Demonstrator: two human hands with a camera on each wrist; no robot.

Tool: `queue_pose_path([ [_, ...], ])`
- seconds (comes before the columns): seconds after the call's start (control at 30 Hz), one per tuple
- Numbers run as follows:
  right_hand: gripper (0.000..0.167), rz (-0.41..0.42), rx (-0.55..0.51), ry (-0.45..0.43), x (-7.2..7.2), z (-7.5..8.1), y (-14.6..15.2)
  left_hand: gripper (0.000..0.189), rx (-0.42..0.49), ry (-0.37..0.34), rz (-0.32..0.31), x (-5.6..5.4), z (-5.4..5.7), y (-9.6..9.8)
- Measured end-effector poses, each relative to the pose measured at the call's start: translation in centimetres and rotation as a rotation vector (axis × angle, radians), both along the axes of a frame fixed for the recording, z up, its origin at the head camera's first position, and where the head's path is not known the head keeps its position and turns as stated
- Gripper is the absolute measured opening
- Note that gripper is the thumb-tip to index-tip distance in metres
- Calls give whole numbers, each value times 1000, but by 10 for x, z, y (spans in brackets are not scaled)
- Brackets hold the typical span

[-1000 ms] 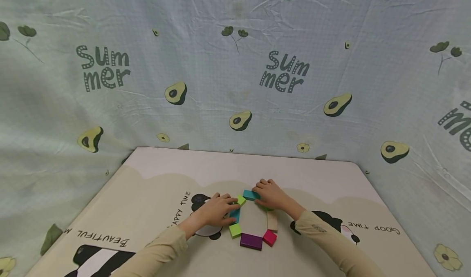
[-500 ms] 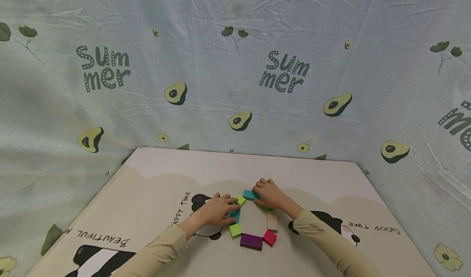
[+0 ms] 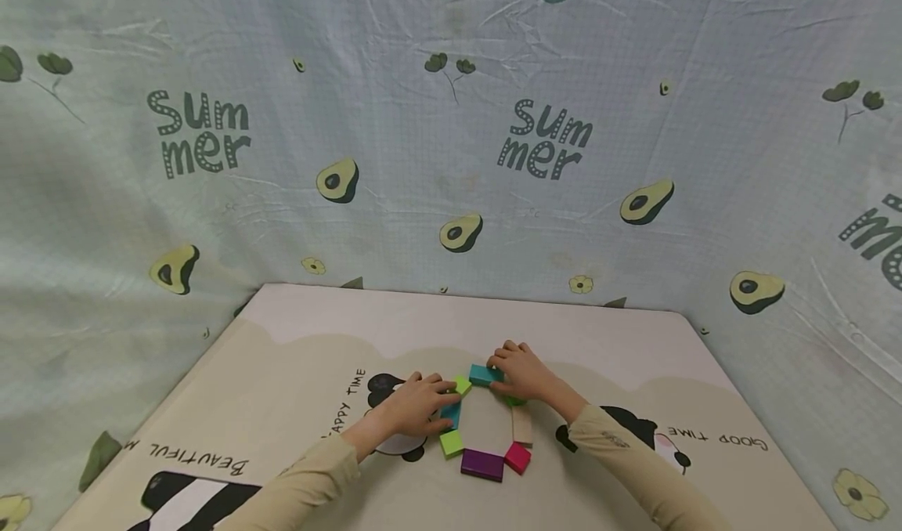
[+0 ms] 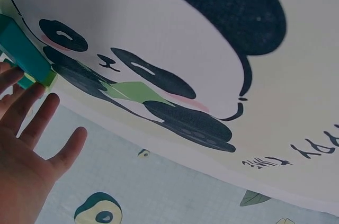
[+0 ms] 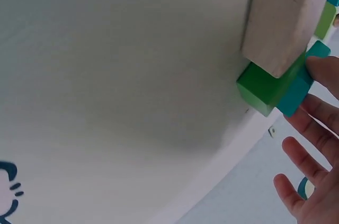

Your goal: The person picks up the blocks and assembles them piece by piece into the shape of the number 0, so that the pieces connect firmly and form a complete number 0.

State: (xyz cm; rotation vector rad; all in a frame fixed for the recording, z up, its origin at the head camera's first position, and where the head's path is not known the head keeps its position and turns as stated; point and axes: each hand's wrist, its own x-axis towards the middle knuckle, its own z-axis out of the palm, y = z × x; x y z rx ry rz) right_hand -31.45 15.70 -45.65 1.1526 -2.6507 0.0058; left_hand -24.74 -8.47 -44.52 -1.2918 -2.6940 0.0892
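Colored blocks form a ring on the table. At the far side, my right hand (image 3: 524,374) pinches a teal block (image 3: 483,375) between thumb and finger. A green block (image 5: 262,89) meets that teal block, and beside it lies a plain wooden block (image 5: 283,17). My left hand (image 3: 417,404) is on the ring's left side, its spread fingers by a lime block (image 3: 462,386) and another teal block (image 3: 451,415), which it partly covers. Nearer the front are a second lime block (image 3: 452,443), a purple block (image 3: 482,465) and a red block (image 3: 518,458).
The table (image 3: 395,319) has a pale cover printed with pandas and lettering. A hanging cloth (image 3: 395,124) with avocado prints stands behind its far edge and along both sides.
My right hand has shifted the far teal block slightly to the right, away from the lime block beside it. The left hand stays where it was.
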Motion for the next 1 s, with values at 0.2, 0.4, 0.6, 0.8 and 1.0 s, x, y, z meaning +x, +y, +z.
queue_pose_path([
  [0.2, 25, -3, -21, -37, 1, 3, 2, 43, 7, -3, 8, -1, -3, 1],
  [0.4, 23, -1, -46, -75, 3, 5, 2, 43, -4, 5, 19, -1, -3, 0],
  [0.6, 23, -8, -41, -73, 3, 4, 2, 43, -3, 11, 18, -1, -4, -1],
  [0.8, 24, -14, -18, -72, 2, 1, 2, 43, 0, 3, 17, 0, -5, -1],
  [1.0, 24, -14, -6, -74, 2, 1, 2, 43, 8, 14, 17, -1, -6, -1],
])
